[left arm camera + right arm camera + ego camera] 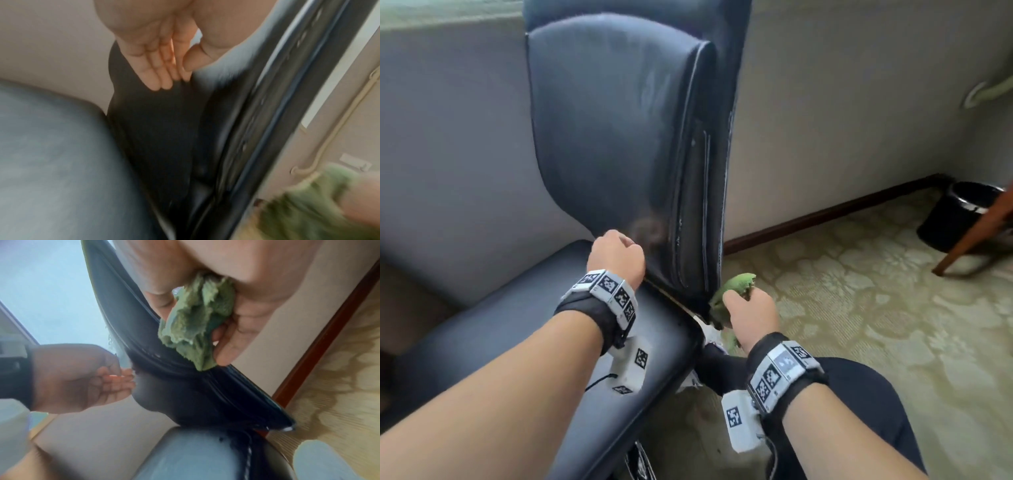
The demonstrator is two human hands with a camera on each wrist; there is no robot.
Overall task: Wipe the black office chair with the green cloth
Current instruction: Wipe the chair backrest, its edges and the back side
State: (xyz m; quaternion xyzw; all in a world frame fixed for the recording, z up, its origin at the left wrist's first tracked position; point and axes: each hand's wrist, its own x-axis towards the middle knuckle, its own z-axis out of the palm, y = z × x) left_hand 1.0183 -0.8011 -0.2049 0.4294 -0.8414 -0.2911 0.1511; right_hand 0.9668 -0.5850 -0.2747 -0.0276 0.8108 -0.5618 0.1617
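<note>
The black office chair stands in front of me, its tall backrest [619, 137] upright and its seat [571, 359] under my left forearm. My left hand [619, 251] is at the foot of the backrest. In the left wrist view its fingers [162, 74] are straight and close together, tips touching the black leather. My right hand [748, 310] grips the bunched green cloth [736, 286] against the backrest's lower right edge. In the right wrist view the green cloth [193, 324] bulges out between thumb and fingers and lies on the piped side seam.
Grey walls stand behind and to the right of the chair, with a dark wooden baseboard [825, 216]. Patterned carpet [876, 308] covers the floor on the right. A black waste bin [955, 216] and a wooden furniture leg [972, 229] are at the far right. My knee [859, 394] is below.
</note>
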